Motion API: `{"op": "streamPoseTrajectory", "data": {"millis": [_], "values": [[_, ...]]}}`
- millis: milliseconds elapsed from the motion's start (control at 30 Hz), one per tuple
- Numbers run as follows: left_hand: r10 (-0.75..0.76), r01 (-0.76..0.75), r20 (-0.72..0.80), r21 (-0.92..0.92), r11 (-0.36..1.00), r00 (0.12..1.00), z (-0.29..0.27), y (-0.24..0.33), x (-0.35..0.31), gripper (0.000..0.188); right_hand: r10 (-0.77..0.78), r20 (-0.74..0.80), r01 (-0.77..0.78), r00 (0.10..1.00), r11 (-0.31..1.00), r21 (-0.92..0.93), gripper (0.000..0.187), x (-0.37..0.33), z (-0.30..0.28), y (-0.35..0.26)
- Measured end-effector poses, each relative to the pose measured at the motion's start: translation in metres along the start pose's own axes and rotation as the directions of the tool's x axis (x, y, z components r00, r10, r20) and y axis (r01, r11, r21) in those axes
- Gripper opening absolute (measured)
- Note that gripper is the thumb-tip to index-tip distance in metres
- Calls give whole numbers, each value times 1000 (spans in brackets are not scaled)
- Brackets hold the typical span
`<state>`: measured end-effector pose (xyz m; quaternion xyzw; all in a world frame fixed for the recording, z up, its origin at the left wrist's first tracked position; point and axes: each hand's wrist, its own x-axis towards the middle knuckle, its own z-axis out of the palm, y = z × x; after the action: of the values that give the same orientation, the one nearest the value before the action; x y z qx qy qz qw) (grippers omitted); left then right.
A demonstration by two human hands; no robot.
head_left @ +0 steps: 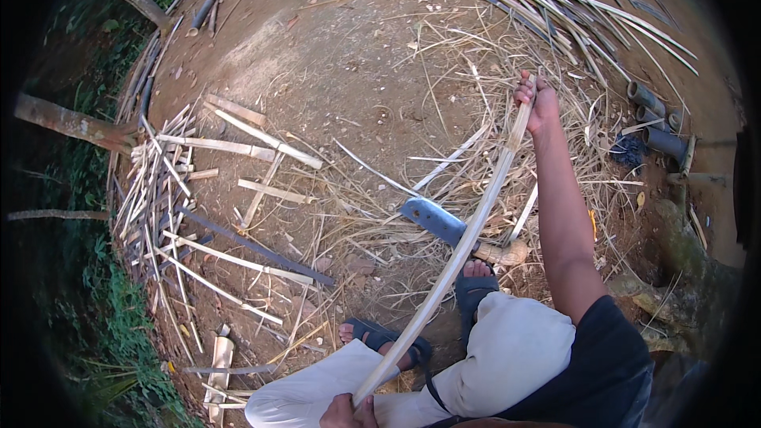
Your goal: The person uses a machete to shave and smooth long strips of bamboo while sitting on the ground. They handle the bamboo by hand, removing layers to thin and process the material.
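A long pale bamboo strip (pixel 462 250) runs diagonally across my lap, from the lower middle up to the far right. Near its far end my right hand (pixel 539 103) is closed round it, with the arm stretched out. My left hand (pixel 349 412) grips the near end by my left thigh; the picture's lower edge cuts off part of this hand. Beneath the strip, on the ground by my right foot, lies a cleaver-like knife (pixel 432 219) with a broad grey blade. Its rounded wooden handle (pixel 503 253) shows on the strip's right side, while the strip hides part of the knife between.
Thin bamboo shavings (pixel 491 166) cover the ground ahead. A heap of short split pieces (pixel 158 198) lies left, and a bundle of long strips (pixel 523 0) far right. Cut bamboo tubes (pixel 662 143) lie at the right. Tree trunks (pixel 75 123) and green plants (pixel 119 325) border the left side.
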<state>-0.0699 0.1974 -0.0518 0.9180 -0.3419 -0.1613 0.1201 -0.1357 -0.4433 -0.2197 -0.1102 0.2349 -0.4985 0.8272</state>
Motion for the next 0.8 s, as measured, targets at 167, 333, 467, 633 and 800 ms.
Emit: {"op": "streamPoseTrajectory", "data": {"millis": [167,333,467,633,800], "values": [[-63,147,253,-331,932,965,-20,0,45,30,29,117,-55,993,973,223,31,-20,23,16],[135,250,457,-685,685,879,-4,9,140,66,85,297,-161,951,956,244,29,-53,80,49],[389,559,661,-751,352,642,29,87,217,77,130,337,-158,932,986,56,25,-74,108,74],[513,680,662,-708,190,546,54,93,230,53,305,130,-177,943,794,-581,38,-88,73,116],[352,758,710,-652,1,610,60,74,219,41,527,4,295,850,-471,-831,52,-157,-64,124]]}}
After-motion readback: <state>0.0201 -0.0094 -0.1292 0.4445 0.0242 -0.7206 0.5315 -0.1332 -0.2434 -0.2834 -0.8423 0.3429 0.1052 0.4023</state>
